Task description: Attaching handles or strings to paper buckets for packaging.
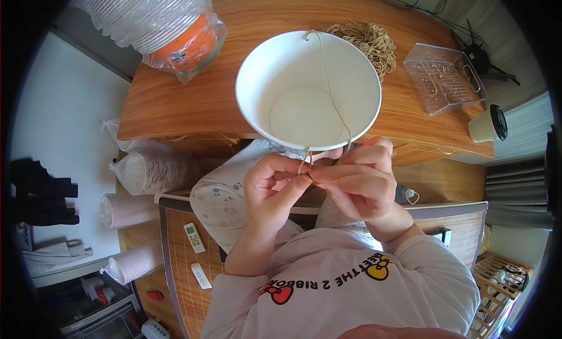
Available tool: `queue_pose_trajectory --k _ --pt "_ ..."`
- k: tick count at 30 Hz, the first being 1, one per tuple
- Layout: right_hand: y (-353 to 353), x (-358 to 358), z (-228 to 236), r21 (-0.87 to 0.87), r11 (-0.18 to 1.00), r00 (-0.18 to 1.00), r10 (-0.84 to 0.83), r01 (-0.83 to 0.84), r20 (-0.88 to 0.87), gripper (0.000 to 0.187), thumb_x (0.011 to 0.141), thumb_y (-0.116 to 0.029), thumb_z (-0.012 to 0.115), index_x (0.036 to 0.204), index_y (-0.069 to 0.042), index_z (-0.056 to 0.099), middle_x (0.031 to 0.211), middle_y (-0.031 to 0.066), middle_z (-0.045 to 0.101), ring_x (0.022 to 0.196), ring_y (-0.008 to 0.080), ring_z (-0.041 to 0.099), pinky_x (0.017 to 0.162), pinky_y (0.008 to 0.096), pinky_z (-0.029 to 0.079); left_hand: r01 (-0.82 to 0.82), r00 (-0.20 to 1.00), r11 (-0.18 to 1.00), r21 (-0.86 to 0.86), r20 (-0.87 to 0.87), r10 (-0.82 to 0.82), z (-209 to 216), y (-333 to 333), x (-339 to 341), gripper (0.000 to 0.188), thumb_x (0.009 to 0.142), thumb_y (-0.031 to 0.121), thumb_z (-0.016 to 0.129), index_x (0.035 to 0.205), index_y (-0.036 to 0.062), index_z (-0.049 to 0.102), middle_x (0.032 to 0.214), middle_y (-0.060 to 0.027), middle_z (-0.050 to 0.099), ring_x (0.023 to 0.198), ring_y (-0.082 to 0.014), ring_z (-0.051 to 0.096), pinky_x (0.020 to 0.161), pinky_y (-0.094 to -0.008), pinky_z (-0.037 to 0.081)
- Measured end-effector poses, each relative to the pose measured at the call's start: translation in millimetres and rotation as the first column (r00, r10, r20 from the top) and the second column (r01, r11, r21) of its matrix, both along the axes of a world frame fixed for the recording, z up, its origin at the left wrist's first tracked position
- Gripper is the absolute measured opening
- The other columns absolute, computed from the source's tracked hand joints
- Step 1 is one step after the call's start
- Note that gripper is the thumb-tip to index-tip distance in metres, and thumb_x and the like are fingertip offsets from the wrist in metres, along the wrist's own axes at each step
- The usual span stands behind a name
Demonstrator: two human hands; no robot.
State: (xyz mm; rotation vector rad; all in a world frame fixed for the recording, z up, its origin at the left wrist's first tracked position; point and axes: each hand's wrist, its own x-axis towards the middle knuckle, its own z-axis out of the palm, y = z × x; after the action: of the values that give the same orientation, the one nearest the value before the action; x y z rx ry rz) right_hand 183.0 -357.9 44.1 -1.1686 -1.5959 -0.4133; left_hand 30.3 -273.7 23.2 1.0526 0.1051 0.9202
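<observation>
A large white paper bucket (307,99) leans at the table's near edge, its open mouth facing me. A thin tan cord (329,84) is fastened at the far rim, crosses the opening and runs over the near rim. Just below that near rim, my left hand (275,184) pinches a loop of the cord between thumb and fingers. My right hand (366,178) meets it there, its fingertips closed on the cord too. Whether a knot lies between the fingertips is too small to tell. Behind the bucket rests a tangled pile of the same cord (369,43).
Stacked buckets in plastic wrap (161,32) stand on the table (181,108) at the far left. A clear plastic tray (445,78) and a lidded paper cup (487,124) are at the right. More wrapped stacks (155,172) lie lower left, near two remote controls (194,238).
</observation>
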Motion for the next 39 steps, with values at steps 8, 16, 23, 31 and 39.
queue_pose_trajectory --k 8,16,23,31,39 --pt "9 -6 8 0.035 0.997 0.994 -0.069 0.066 0.085 0.031 0.066 -0.011 0.076 0.094 -0.016 0.062 0.099 -0.0082 0.072 0.089 0.0133 0.049 0.079 0.0319 0.030 -0.240 0.946 0.929 0.280 -0.148 0.289 1 4 -7 0.016 0.090 0.002 0.069 0.101 -0.0030 0.059 0.097 -0.0124 0.068 0.087 -0.0162 0.065 0.079 -0.0268 0.051" --pt "11 -4 18 0.035 0.998 0.988 -0.055 0.051 0.144 0.035 0.066 -0.014 0.075 0.097 -0.016 0.059 0.099 -0.0072 0.073 0.086 0.0126 0.047 0.080 0.0310 0.029 -0.444 0.772 0.598 0.668 -0.055 0.634 13 9 -6 0.019 0.075 -0.007 0.075 0.091 -0.0001 0.068 0.088 -0.0106 0.071 0.077 -0.0214 0.066 0.068 -0.0299 0.053" --pt "14 -2 27 0.088 0.996 0.975 -0.053 0.034 0.217 0.033 0.070 -0.015 0.074 0.099 -0.016 0.059 0.099 -0.0063 0.073 0.083 0.0111 0.047 0.079 0.0300 0.029 -0.497 0.674 0.338 0.799 0.110 0.731 20 13 -3 0.022 0.072 -0.005 0.077 0.090 0.0055 0.069 0.085 -0.0045 0.073 0.075 -0.0219 0.065 0.068 -0.0299 0.052" --pt "16 -2 33 0.092 0.996 0.979 -0.020 0.001 0.202 0.034 0.068 -0.017 0.075 0.099 -0.016 0.061 0.099 -0.0052 0.074 0.084 0.0100 0.050 0.078 0.0289 0.031 -0.491 0.668 0.304 0.816 0.129 0.733 24 12 -1 0.019 0.074 -0.001 0.074 0.091 0.0059 0.067 0.082 -0.0047 0.072 0.071 -0.0225 0.064 0.066 -0.0308 0.050" --pt "11 3 25 0.113 0.993 0.976 -0.005 -0.020 0.216 0.038 0.068 -0.017 0.076 0.103 -0.015 0.062 0.104 -0.0053 0.074 0.086 0.0109 0.052 0.077 0.0278 0.032 -0.503 0.686 0.379 0.777 0.092 0.722 22 12 -1 0.019 0.074 0.000 0.073 0.092 0.0046 0.066 0.083 -0.0058 0.072 0.072 -0.0242 0.064 0.066 -0.0326 0.051"
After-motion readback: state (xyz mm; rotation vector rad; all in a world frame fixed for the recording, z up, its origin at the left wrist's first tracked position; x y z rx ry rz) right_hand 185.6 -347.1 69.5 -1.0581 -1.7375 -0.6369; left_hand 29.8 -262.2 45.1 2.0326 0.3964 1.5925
